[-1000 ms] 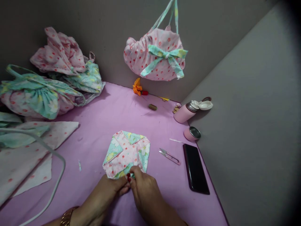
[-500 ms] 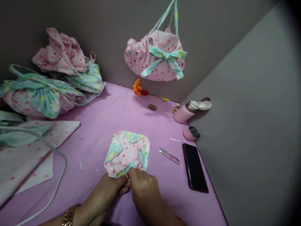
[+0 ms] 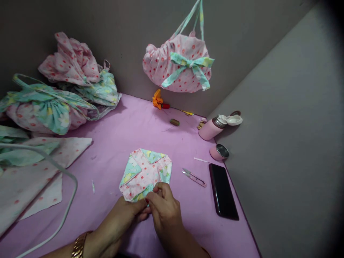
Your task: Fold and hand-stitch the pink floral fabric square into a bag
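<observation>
A flat fabric piece (image 3: 149, 172), pink with red dots and folded floral mint corners, lies before me on the purple table. My left hand (image 3: 125, 212) is closed on its near edge, thumb on top and fingers curled beneath. At that same edge my right hand (image 3: 167, 209) is in a pinch, thumb and index fingertips together beside the left thumb. Whatever is between those fingertips is too small or hidden to make out. Pink-handled thread snips (image 3: 194, 177) lie to the right of the fabric.
A black phone (image 3: 223, 191), a pink cup (image 3: 219, 152) and an open pink bottle (image 3: 211, 128) line the right edge. Farther back lies a thread spool (image 3: 174, 122). Fabric bags (image 3: 51, 107), loose cloth (image 3: 34, 179) and a white cable (image 3: 70, 204) occupy the left. A bow-tied bag (image 3: 185, 68) hangs above.
My right hand has shifted slightly, its index finger now raised and extended farther over the fabric. The left hand and the fabric have barely moved.
</observation>
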The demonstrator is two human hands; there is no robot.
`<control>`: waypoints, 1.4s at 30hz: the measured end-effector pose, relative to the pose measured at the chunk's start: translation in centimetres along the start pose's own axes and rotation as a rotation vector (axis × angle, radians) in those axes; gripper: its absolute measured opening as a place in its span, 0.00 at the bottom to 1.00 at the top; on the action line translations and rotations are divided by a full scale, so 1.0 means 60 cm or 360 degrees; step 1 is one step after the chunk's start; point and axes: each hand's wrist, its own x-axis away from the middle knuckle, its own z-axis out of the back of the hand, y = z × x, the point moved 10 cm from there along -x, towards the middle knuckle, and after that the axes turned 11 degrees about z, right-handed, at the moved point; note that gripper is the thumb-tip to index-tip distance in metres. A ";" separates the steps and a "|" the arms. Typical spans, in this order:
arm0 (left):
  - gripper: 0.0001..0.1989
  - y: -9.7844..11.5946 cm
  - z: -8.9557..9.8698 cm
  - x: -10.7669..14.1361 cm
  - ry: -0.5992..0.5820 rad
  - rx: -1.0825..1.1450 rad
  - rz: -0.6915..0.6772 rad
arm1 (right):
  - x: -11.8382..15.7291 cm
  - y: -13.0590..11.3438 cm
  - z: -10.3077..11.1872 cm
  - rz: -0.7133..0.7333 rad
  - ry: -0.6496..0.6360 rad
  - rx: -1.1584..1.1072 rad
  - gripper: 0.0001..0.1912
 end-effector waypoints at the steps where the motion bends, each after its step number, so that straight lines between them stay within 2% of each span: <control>1: 0.20 0.001 0.000 0.002 -0.0001 -0.0006 -0.0001 | 0.001 0.003 0.008 -0.0031 0.0111 -0.0191 0.11; 5: 0.20 0.002 -0.001 0.005 -0.0025 -0.0036 0.0008 | 0.014 0.052 0.018 -0.0486 0.0472 -0.1188 0.07; 8: 0.25 -0.005 0.008 0.000 0.0028 0.0021 0.0056 | 0.024 0.084 0.038 -0.0703 0.0769 -0.1591 0.08; 14: 0.28 -0.013 0.018 -0.006 0.0110 0.0075 0.0083 | 0.051 0.119 0.127 -0.0719 0.1421 -0.1547 0.07; 17: 0.27 -0.012 0.019 -0.003 0.0128 0.0077 0.0080 | 0.060 0.123 0.144 -0.0694 0.1544 -0.1483 0.06; 20: 0.27 -0.012 0.018 0.000 0.0105 0.0111 0.0090 | 0.059 0.122 0.135 -0.0682 0.1382 -0.1357 0.05; 22: 0.26 -0.014 0.021 0.001 0.0093 0.0120 0.0107 | 0.052 0.118 0.111 -0.0705 0.1086 -0.1217 0.05; 25: 0.22 -0.011 0.026 0.003 0.0066 0.0093 0.0074 | 0.042 0.099 0.058 -0.0697 0.0507 -0.0962 0.06; 27: 0.18 -0.006 0.027 0.005 0.0045 0.0059 0.0042 | 0.035 0.077 0.029 -0.0574 0.0198 -0.0764 0.06; 29: 0.15 -0.003 0.029 0.007 0.0049 0.0035 0.0038 | 0.029 0.051 0.010 -0.0397 0.0003 -0.0593 0.07; 33: 0.13 0.002 0.025 0.009 0.0031 0.0060 0.0019 | 0.026 0.026 -0.006 -0.0203 -0.0137 -0.0408 0.12; 42: 0.13 0.000 0.031 0.007 0.0055 0.0067 0.0017 | 0.031 0.031 -0.007 -0.0161 -0.0170 -0.0243 0.13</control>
